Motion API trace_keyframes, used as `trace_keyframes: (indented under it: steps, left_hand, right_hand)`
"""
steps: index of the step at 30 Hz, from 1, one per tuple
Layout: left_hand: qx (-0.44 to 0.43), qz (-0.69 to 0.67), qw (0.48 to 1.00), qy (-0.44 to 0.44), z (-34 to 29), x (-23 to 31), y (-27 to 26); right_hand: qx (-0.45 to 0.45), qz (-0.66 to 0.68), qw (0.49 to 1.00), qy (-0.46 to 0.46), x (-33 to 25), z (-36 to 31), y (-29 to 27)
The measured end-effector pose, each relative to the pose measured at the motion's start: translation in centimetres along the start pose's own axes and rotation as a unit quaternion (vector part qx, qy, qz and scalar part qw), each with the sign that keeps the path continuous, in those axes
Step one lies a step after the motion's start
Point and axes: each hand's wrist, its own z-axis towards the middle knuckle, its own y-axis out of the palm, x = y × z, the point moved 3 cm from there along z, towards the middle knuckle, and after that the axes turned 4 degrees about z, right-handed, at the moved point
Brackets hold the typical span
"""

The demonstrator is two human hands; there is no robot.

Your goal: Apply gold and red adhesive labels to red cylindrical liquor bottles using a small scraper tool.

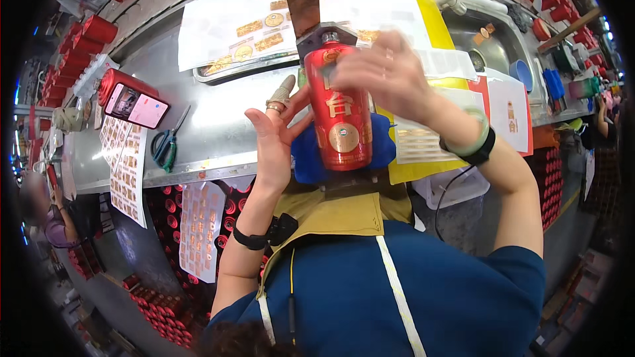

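A red bottle (338,137) with gold lettering and a round gold emblem lies in front of me on a blue pad (309,158). Its narrow silver neck meets a dark bracket (322,34) at the end of a brown bar. My left hand (270,142) is at the bottle's left side, fingers spread, some tips reaching its edge; a pale finger cot covers one finger. Over the bottle's upper right, my right hand (390,78) is smeared by motion. Whether anything is between its fingers is hidden by the blur.
White sheets of gold decals (231,26) lie on a tray behind the bottle. To the left are a phone (137,106) leaning on a red bottle, scissors (168,144) and a hanging decal sheet (127,172). A sink (493,43) and yellow sheet (433,16) are on the right.
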Motion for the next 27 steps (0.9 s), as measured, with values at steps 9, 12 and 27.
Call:
trace_keyframes:
  steps: [9, 12, 27]
  left_hand:
    - [-0.009, -0.005, 1.0, -0.016, 0.5, -0.3, 0.2]
    - [-0.03, 0.0, 1.0, -0.001, 0.1, -0.3, 0.3]
    - [0.0, 0.461, 0.774, 0.434, -3.4, 0.6, 2.5]
  right_hand:
    - [0.079, 0.041, 0.988, 0.124, 1.7, 1.1, -1.4]
    - [0.066, -0.041, 0.992, 0.099, 1.6, 0.9, -2.3]
    - [0.138, 0.073, 0.95, 0.27, -3.1, -2.1, -4.3]
